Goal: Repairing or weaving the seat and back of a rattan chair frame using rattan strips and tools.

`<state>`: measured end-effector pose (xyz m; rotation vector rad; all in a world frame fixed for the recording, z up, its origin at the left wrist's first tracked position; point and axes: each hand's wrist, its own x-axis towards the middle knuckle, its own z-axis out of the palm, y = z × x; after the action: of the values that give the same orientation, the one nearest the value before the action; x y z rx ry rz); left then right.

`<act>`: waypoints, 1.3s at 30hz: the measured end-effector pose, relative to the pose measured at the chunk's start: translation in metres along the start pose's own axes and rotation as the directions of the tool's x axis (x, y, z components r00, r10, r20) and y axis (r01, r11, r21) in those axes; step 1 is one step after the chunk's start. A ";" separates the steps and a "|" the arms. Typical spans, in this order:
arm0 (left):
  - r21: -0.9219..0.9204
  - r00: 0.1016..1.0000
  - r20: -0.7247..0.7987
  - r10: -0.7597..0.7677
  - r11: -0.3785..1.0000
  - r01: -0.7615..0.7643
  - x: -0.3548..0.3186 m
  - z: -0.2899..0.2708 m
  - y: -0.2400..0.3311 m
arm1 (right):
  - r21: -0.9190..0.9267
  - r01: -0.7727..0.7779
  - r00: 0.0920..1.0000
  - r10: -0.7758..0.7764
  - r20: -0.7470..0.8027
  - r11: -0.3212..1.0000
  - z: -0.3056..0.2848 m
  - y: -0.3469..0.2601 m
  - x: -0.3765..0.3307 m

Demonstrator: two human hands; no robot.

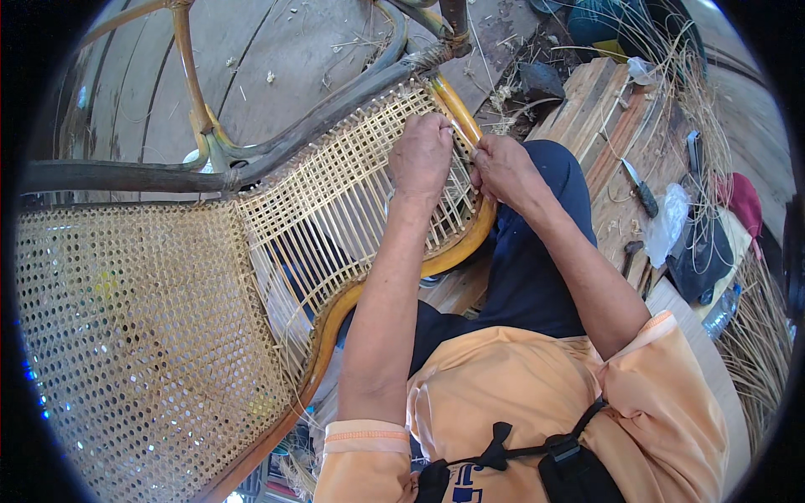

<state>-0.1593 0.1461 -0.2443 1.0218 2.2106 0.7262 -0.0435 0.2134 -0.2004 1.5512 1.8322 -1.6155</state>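
Note:
A curved rattan chair frame (480,233) lies across my lap and to the left. Within it, a partly woven cane panel (340,144) has a tight lattice along the dark pole and looser parallel strands in its middle. My left hand (422,158) is closed over the right end of this panel, fingers curled down on the weave. Just to its right, my right hand (506,172) is closed at the yellow rim, with its fingertips pinched by the panel's edge. What either hand grips is hidden by the fingers. A densely woven cane panel (126,310) fills the left side.
Dark bent poles (323,117) run along the far side. On wooden boards (599,126) at the right lie a knife (644,194), a clear plastic bag (667,222) and a dark pouch (700,260). Loose cane strips (759,335) and a plastic bottle (721,314) lie farther right.

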 end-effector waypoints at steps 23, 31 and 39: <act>-0.157 0.972 0.148 -0.182 0.966 0.205 0.012 0.000 -0.006 | -0.144 0.104 0.962 -0.136 -0.236 0.984 0.007 0.009 -0.014; -0.220 0.973 0.176 -0.153 0.957 0.190 0.011 -0.002 -0.010 | -0.203 0.018 0.972 -0.065 -0.226 0.979 0.007 -0.003 -0.006; -0.163 0.971 0.165 -0.173 0.966 0.199 0.012 0.000 -0.008 | -0.267 0.044 0.963 -0.112 -0.246 0.963 0.009 0.003 -0.006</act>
<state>-0.1692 0.1515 -0.2529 0.7428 2.0378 0.7228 -0.0428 0.2020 -0.2005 1.6487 2.1650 -1.1838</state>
